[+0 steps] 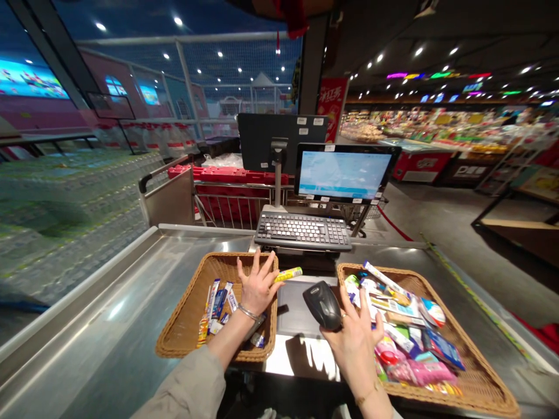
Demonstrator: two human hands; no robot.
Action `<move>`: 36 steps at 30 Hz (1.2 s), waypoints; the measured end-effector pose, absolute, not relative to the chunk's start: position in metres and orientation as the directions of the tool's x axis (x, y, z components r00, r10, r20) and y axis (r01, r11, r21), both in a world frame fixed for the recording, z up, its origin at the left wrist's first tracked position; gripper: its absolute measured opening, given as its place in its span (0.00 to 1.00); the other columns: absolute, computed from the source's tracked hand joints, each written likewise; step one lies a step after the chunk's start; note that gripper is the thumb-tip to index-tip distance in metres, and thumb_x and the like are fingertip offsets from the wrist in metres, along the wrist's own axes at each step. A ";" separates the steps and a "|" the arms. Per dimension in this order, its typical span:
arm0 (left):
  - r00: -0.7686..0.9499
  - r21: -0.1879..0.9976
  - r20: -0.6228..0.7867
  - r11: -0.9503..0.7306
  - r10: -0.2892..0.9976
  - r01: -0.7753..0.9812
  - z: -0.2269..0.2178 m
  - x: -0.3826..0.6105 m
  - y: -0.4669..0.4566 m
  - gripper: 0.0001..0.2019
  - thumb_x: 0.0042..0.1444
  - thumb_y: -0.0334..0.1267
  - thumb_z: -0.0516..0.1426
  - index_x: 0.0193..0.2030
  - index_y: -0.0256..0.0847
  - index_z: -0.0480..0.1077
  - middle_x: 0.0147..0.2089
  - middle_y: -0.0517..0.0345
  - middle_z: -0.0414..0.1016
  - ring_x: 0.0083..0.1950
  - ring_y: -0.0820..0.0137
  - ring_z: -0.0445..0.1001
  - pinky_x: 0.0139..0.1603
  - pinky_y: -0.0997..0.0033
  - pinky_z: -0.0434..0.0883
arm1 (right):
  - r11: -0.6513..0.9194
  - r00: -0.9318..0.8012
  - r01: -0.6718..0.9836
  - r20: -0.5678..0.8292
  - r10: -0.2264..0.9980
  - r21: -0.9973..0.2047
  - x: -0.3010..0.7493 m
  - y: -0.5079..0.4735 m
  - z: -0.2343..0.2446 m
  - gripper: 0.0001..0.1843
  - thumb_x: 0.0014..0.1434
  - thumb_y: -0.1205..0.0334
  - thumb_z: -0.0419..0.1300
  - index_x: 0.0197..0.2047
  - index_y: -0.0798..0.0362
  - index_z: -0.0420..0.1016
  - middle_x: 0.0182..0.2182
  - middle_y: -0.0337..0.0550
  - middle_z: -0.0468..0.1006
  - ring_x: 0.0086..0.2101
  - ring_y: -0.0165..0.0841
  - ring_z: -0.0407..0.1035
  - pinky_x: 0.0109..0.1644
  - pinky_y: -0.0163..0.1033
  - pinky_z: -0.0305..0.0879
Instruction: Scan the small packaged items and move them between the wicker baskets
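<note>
Over the right side of the left wicker basket [218, 256] is my left hand [257, 288], fingers spread. A yellow candy roll [289, 273] sticks out between its thumb and index finger. My right hand [356, 337] is at the near left edge of the right wicker basket [484, 381]. A black barcode scanner [322, 305] sits between its thumb and index finger, its head pointing left; the other fingers extend loosely over the basket. Several wrapped snack bars [219, 302] lie in the left basket. Mixed packaged sweets [410, 331] fill much of the right one.
Behind the baskets stand a keyboard [303, 230] and a lit screen [343, 173], with a second monitor [283, 139] seen from behind. The metal counter [109, 302] has raised edges. A shopping cart [236, 198] is beyond it, and stacked bottle packs [78, 215] are at left.
</note>
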State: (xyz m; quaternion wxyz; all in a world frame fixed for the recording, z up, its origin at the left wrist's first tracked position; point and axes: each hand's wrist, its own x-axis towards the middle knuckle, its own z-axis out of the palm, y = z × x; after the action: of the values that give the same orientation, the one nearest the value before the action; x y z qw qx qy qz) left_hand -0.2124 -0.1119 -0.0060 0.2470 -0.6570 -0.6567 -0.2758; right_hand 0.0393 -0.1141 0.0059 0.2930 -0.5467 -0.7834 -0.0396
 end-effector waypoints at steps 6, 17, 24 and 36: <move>0.033 0.019 0.677 -0.062 0.736 0.998 0.000 -0.202 -0.104 0.06 0.60 0.41 0.60 0.42 0.51 0.78 0.68 0.57 0.67 0.76 0.48 0.48 0.70 0.25 0.27 | 0.331 -0.174 0.911 0.497 0.850 -0.248 0.048 -0.115 0.008 0.13 0.50 0.63 0.60 0.39 0.47 0.81 0.62 0.44 0.70 0.68 0.55 0.45 0.65 0.66 0.41; 0.184 -0.014 0.753 -0.265 0.632 0.964 0.014 -0.168 -0.075 0.04 0.58 0.39 0.62 0.40 0.50 0.78 0.66 0.57 0.70 0.74 0.49 0.53 0.71 0.29 0.29 | 0.203 -0.030 0.939 0.523 0.852 -0.276 0.079 -0.120 0.001 0.10 0.53 0.59 0.62 0.39 0.47 0.81 0.61 0.43 0.72 0.68 0.56 0.46 0.64 0.66 0.39; 0.280 -0.047 0.741 -0.369 0.611 0.928 0.023 -0.139 -0.057 0.05 0.58 0.38 0.62 0.41 0.49 0.77 0.66 0.59 0.70 0.74 0.49 0.54 0.71 0.30 0.28 | 0.114 0.037 0.960 0.518 0.855 -0.257 0.102 -0.126 -0.001 0.10 0.55 0.55 0.62 0.39 0.47 0.80 0.60 0.45 0.73 0.68 0.55 0.46 0.63 0.66 0.41; 0.398 -0.068 0.709 -0.506 0.582 0.860 0.023 -0.076 -0.027 0.07 0.58 0.46 0.61 0.41 0.49 0.77 0.67 0.56 0.68 0.74 0.48 0.52 0.70 0.28 0.25 | -0.033 0.173 0.965 0.537 0.826 -0.259 0.141 -0.130 -0.006 0.12 0.55 0.49 0.61 0.35 0.47 0.81 0.60 0.45 0.73 0.68 0.53 0.47 0.63 0.64 0.43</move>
State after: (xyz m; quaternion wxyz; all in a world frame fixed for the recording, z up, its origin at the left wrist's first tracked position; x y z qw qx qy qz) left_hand -0.0756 -0.0271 0.0225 0.2184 -0.8071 -0.4466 -0.3187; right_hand 0.1408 -0.1303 -0.0059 0.2901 -0.7086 -0.6318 -0.1204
